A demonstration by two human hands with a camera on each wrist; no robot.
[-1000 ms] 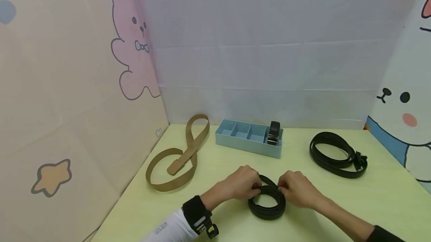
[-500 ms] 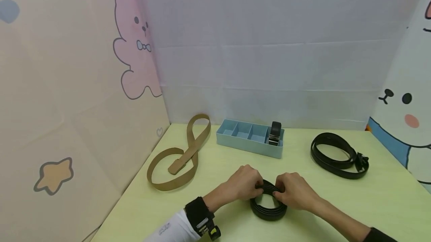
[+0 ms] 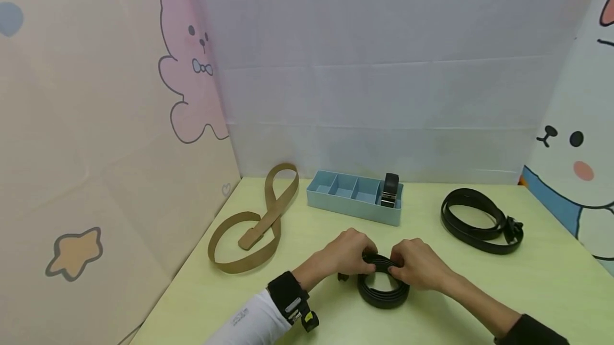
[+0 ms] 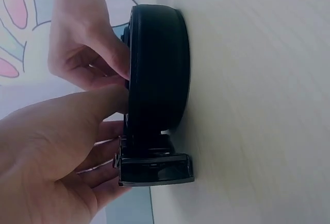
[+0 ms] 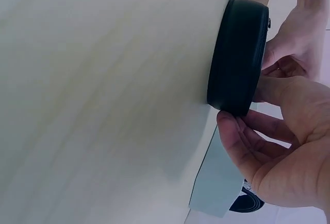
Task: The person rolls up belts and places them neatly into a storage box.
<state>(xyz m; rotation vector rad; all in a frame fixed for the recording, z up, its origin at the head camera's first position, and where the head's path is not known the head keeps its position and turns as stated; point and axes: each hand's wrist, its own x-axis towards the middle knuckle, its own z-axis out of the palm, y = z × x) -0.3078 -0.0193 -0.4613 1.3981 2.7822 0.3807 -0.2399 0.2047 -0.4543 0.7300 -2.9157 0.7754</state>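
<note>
A black belt [image 3: 384,299] is coiled into a ring on its edge on the table, in front of the person. My left hand [image 3: 352,252] pinches the coil's far left side, thumb inside the ring. Beside that hand the belt's dark metal buckle [image 4: 157,170] sticks out from the coil. On the far right side, my right hand [image 3: 420,265] grips the coil, its thumb inside the ring and fingers outside, as the right wrist view [image 5: 281,136] shows.
Behind the hands stands a light blue divided box [image 3: 352,211] with a rolled black belt [image 3: 390,190] in its right compartment. A tan belt [image 3: 249,265] lies looped at left. Another black belt [image 3: 472,233] lies loosely coiled at right. Printed cloth [image 3: 384,94] hangs behind the table.
The belt's loose end, which stood off the coil's back, now lies closer against it. The buckle has come into view left of the left hand. Both hands stay at the coil.
</note>
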